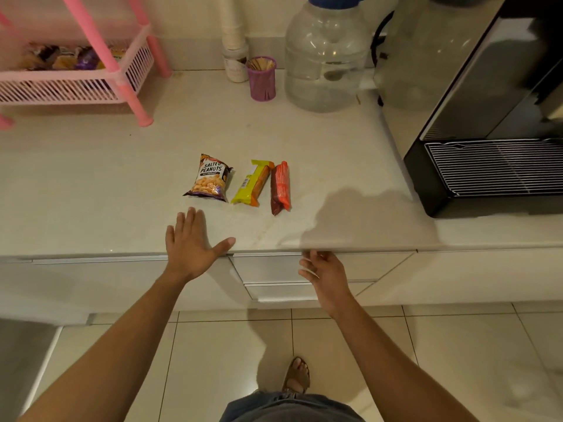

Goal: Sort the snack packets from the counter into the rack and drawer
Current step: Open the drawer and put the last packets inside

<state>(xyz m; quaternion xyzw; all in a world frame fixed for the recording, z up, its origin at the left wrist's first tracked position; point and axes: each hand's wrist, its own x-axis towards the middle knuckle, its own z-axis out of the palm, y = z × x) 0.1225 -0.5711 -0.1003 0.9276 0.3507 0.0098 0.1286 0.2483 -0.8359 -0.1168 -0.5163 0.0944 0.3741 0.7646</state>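
Three snack packets lie side by side on the pale counter [91,184]: a salted peanuts bag [210,178], a yellow-green biscuit pack [253,183] and a red-orange pack [281,187]. My left hand [190,243] lies flat, fingers spread, on the counter's front edge just below the peanuts. My right hand [320,268] is under the counter lip at the top of the shut drawer [268,268], fingers curled toward its upper edge. The pink rack [76,83] stands at the back left with several packets on its shelf.
A purple cup of sticks [262,79], a white bottle [234,62] and a big clear water jug [327,56] stand at the back. A black and silver appliance [487,132] fills the right side. A second drawer [283,292] sits below the first.
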